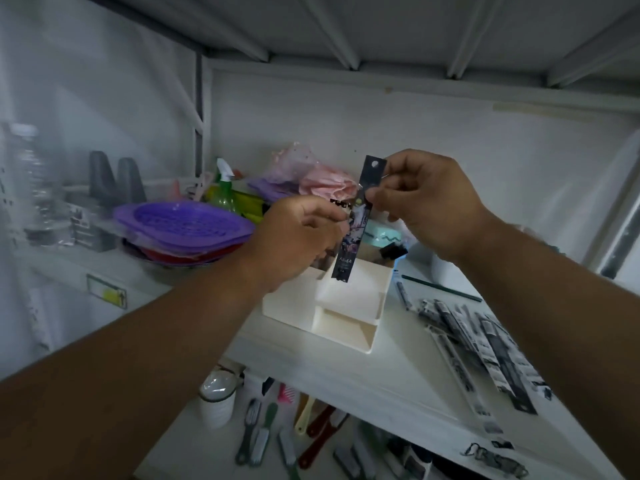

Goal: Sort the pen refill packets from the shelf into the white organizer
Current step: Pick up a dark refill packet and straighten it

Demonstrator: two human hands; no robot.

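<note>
A long dark pen refill packet (358,223) hangs nearly upright above the white organizer (341,306), its lower end just over a back compartment. My right hand (426,202) pinches the packet near its top. At the packet's middle, from the left side, my left hand (298,237) pinches it with curled fingers. Several more refill packets (485,344) lie spread on the white shelf to the right of the organizer.
A stack of purple and red baskets (183,226) sits to the left, with a green spray bottle (225,188) and pink bags (325,181) behind. A lower shelf holds brushes (256,434), a white cup (216,400) and other small items.
</note>
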